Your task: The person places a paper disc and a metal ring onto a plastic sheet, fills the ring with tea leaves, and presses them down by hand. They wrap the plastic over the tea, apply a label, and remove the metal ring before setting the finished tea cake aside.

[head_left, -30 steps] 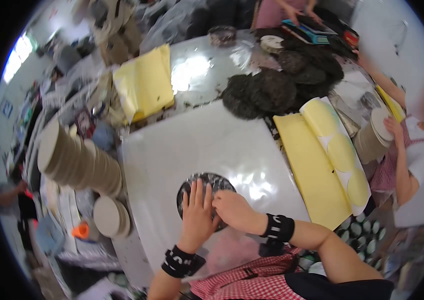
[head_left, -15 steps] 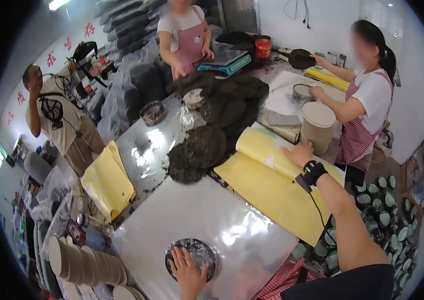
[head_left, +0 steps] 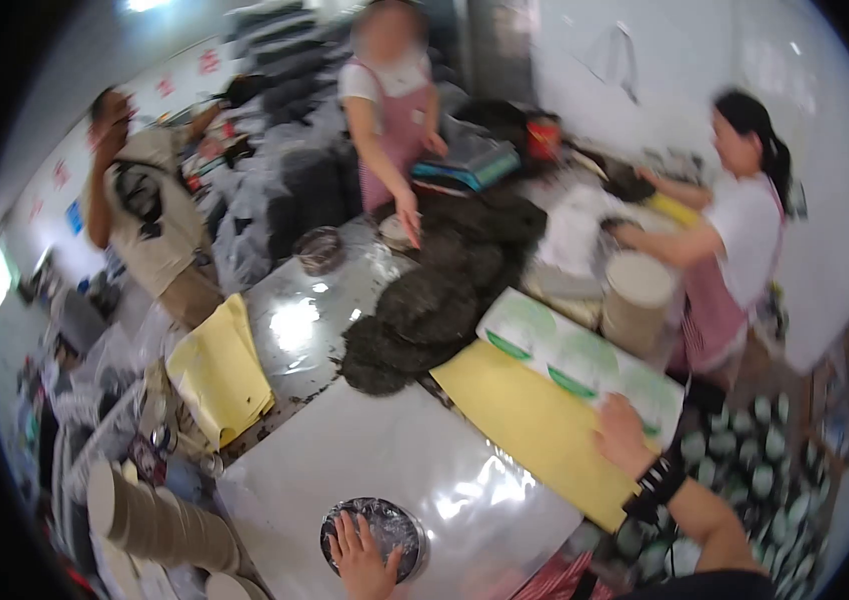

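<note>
My left hand point(head_left: 366, 556) lies flat, fingers spread, on a dark round disc point(head_left: 400, 527) under crinkled clear film, set in a round rim. That disc rests on a clear plastic sheet point(head_left: 335, 450) at the near side of the table. To the right, my right hand point(head_left: 627, 436), with a black band at the wrist, is at the near edge of a white paper sheet with green round prints point(head_left: 585, 352). Its fingers are blurred, and whether they pinch the paper cannot be seen. Yellow paper point(head_left: 530, 420) lies under and beside the printed sheet.
Dark clumped material point(head_left: 435, 290) is heaped mid-table. A yellow paper stack point(head_left: 220, 375) lies left, above stacked pale discs point(head_left: 160, 520). More pale discs point(head_left: 640, 285) stand right. Two people in aprons work across the table; another person stands left. Many green-and-white rounds point(head_left: 745, 470) lie at lower right.
My right hand has moved nearer to me. The paper beside it now shows its white, green-printed face where yellow was. A co-worker's hand reaches over the dark heap. My left hand stays on the disc.
</note>
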`<state>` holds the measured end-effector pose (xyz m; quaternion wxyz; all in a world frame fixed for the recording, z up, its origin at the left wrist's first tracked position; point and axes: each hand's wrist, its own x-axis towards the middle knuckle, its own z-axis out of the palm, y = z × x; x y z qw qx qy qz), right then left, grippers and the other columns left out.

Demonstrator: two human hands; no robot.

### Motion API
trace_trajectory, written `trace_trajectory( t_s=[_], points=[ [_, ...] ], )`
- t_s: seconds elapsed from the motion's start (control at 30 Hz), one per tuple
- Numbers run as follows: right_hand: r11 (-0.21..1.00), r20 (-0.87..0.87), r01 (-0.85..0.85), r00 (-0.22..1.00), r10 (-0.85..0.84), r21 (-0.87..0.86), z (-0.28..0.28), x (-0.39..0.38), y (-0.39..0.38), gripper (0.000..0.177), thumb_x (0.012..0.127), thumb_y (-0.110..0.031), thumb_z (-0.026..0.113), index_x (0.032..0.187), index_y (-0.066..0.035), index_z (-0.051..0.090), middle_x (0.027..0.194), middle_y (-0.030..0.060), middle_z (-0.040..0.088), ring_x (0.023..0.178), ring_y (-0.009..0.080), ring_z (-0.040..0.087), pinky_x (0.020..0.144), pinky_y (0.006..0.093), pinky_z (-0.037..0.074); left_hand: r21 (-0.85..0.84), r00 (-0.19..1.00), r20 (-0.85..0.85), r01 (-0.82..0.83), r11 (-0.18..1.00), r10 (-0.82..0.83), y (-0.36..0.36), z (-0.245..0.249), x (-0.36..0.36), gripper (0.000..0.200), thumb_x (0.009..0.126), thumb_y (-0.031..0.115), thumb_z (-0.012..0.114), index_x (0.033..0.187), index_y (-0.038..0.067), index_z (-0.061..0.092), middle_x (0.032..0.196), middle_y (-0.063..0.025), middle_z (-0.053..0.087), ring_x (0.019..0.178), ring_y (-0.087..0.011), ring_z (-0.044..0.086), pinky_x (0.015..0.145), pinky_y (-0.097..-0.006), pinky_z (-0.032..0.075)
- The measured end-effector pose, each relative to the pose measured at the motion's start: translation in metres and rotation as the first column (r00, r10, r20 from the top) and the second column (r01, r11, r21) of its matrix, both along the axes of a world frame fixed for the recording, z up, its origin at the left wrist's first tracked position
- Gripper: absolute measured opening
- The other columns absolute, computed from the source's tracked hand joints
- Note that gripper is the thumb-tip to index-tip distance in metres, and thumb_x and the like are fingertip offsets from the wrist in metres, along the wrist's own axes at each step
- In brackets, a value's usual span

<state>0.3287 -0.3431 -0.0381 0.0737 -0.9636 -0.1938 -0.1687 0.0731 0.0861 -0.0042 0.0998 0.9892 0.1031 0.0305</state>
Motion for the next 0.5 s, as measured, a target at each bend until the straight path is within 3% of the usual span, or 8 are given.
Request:
trace_trajectory(
  t_s=[0.03,0.13,0.17,0.2,0.27,0.4,0.47,0.5],
  points=[
    [0.977,-0.005,0.031,0.999,-0.032,-0.210,-0.034,0.014,-0.047,0.051,0.072,-0.024,0.071,0.110,0.008,0.063,0.121,0.0290,0.061,0.123,0.0433,0.052,0.111,0.0508,0.039,0.064,1.000,-0.002,0.015,0.998,-0.015,0.005,-0.013,-0.004,0.080,0.091,0.042,0.065,0.152,-0.004,0.038,0.161,-0.0302,0.027,0.151,-0.0452,0.022,0.121,-0.0581,0.018],
    [0.957,-0.106,0.193,0.970,-0.219,-0.214,-0.064,0.021,-0.096,0.075,0.080,-0.029,0.069,0.140,0.009,0.045,0.140,0.0273,0.052,0.130,0.0443,0.049,0.113,0.0503,0.038,0.004,0.997,0.063,-0.043,0.999,0.042,0.006,-0.006,0.001,0.080,0.090,0.045,0.065,0.150,-0.003,0.042,0.160,-0.0291,0.030,0.152,-0.0429,0.022,0.122,-0.0567,0.018],
    [0.947,-0.074,0.029,0.996,-0.056,-0.321,-0.059,0.017,-0.108,0.065,0.094,-0.030,0.062,0.138,0.015,0.045,0.133,0.0359,0.055,0.125,0.0493,0.051,0.102,0.0539,0.045,-0.037,0.987,0.147,-0.056,0.998,0.061,0.007,-0.021,-0.003,0.089,0.090,0.061,0.061,0.148,-0.004,0.044,0.158,-0.0296,0.033,0.150,-0.0424,0.027,0.120,-0.0594,0.019],
    [0.878,-0.078,-0.060,0.997,0.026,-0.474,-0.063,0.036,-0.122,0.068,0.093,-0.030,0.063,0.137,0.019,0.045,0.132,0.0393,0.055,0.126,0.0511,0.051,0.106,0.0550,0.042,0.084,0.986,0.160,-0.056,0.995,0.042,0.006,-0.023,-0.004,0.089,0.091,0.068,0.056,0.148,0.000,0.046,0.156,-0.0277,0.037,0.147,-0.0410,0.034,0.119,-0.0580,0.024],
    [0.910,-0.196,-0.120,0.980,0.043,-0.397,-0.018,0.071,-0.110,0.062,0.094,-0.031,0.063,0.132,0.016,0.051,0.128,0.0377,0.058,0.121,0.0509,0.053,0.104,0.0536,0.043,0.054,0.980,0.194,-0.049,0.997,0.038,0.005,-0.018,-0.007,0.085,0.094,0.066,0.052,0.147,-0.001,0.047,0.157,-0.0271,0.037,0.147,-0.0413,0.033,0.118,-0.0583,0.024],
    [0.988,-0.448,-0.043,0.894,-0.027,-0.147,0.011,0.050,-0.118,0.048,0.096,-0.035,0.063,0.120,0.007,0.062,0.116,0.0323,0.065,0.110,0.0508,0.057,0.097,0.0503,0.047,-0.009,0.974,0.219,-0.056,0.998,0.057,0.001,-0.028,-0.006,0.085,0.096,0.065,0.050,0.149,0.000,0.044,0.157,-0.0270,0.036,0.148,-0.0414,0.033,0.119,-0.0586,0.023],
    [0.941,-0.298,0.192,0.949,-0.105,0.280,-0.047,0.084,-0.183,0.030,0.095,-0.024,0.064,0.107,0.003,0.066,0.087,0.0177,0.069,0.083,0.0346,0.069,0.074,0.0437,0.054,0.017,0.975,0.213,-0.063,0.998,0.058,0.006,-0.039,-0.004,0.087,0.095,0.065,0.050,0.151,-0.001,0.041,0.158,-0.0275,0.035,0.148,-0.0416,0.032,0.119,-0.0586,0.021],
    [0.430,-0.495,0.452,0.869,-0.015,0.781,-0.052,0.079,-0.208,0.022,0.092,-0.018,0.064,0.100,0.002,0.065,0.077,0.0097,0.064,0.069,0.0215,0.066,0.061,0.0379,0.052,-0.048,0.973,0.222,-0.057,0.997,0.067,0.007,-0.028,-0.002,0.085,0.091,0.057,0.059,0.150,-0.002,0.043,0.159,-0.0280,0.033,0.150,-0.0417,0.026,0.121,-0.0575,0.018]
  ],
)
